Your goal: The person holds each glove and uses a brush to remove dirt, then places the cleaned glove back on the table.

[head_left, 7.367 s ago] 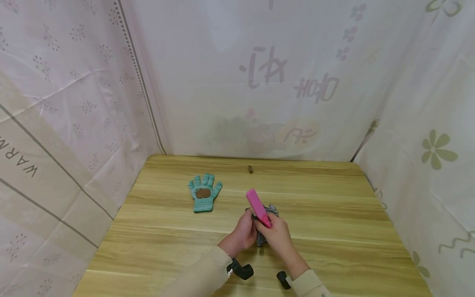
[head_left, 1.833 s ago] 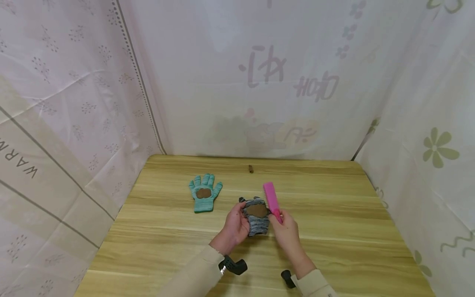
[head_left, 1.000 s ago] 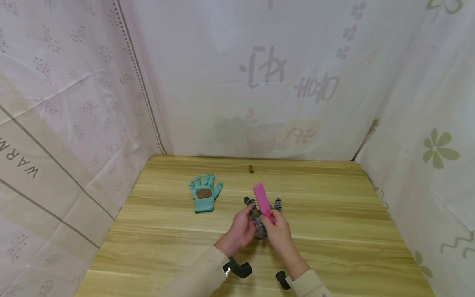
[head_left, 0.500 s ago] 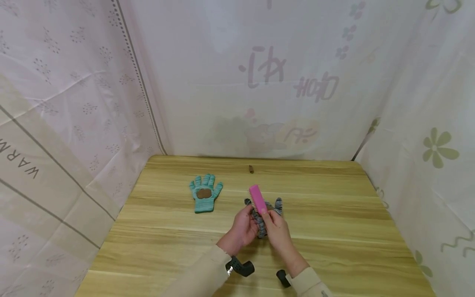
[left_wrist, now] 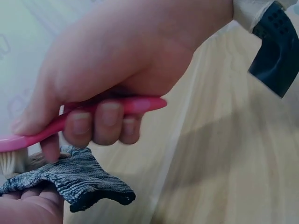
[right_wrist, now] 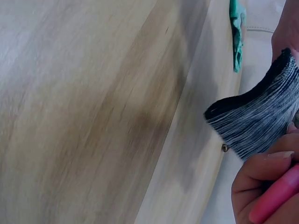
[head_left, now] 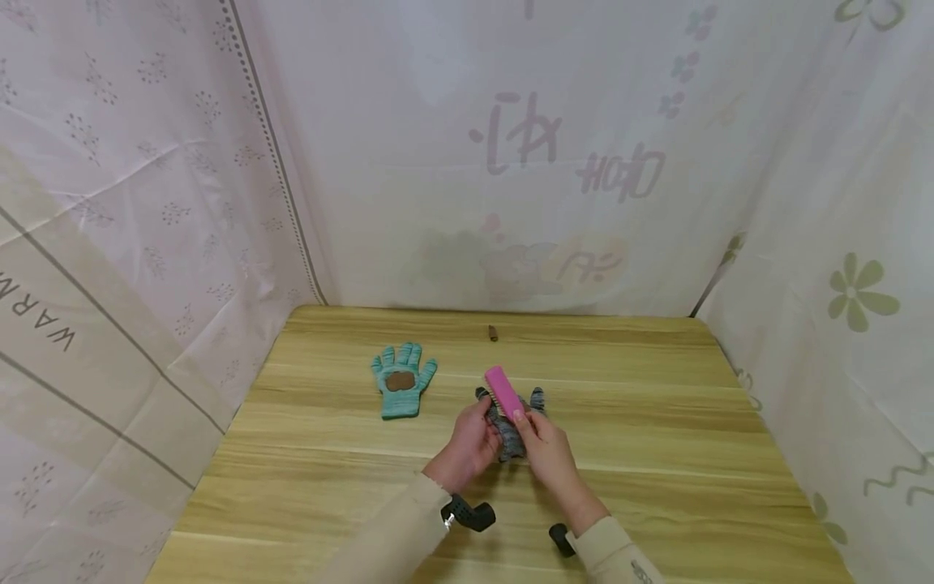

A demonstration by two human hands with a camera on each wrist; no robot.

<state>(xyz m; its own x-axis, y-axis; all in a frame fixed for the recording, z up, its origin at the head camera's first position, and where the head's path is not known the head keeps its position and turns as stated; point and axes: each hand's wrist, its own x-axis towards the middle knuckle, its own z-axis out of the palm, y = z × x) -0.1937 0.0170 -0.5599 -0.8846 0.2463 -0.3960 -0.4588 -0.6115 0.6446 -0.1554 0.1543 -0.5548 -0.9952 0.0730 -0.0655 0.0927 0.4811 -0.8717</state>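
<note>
A grey-and-black striped knit glove [head_left: 512, 443] lies across my left hand [head_left: 470, 443], which grips its left edge with the thumb on top. My right hand [head_left: 550, 453] holds a pink brush [head_left: 503, 392] by its handle, fingers wrapped round it. In the left wrist view the pale bristles [left_wrist: 13, 161] meet the glove beside a brown patch [left_wrist: 41, 160]. The glove's black-edged cuff [right_wrist: 247, 100] hangs free in the right wrist view. The brush and right hand hide much of the glove from above.
A teal knit glove [head_left: 400, 402] with a brown patch [head_left: 400, 380] lies flat on the wooden table [head_left: 306, 454], left of the hands. Near the back edge is a small brown object [head_left: 493, 333]. Patterned curtains [head_left: 438, 162] enclose the table's back and sides.
Since 1.8 s ago the brush has swung from the grey glove's right edge to over its left part. In the last half second hands, glove and brush have shifted slightly left.
</note>
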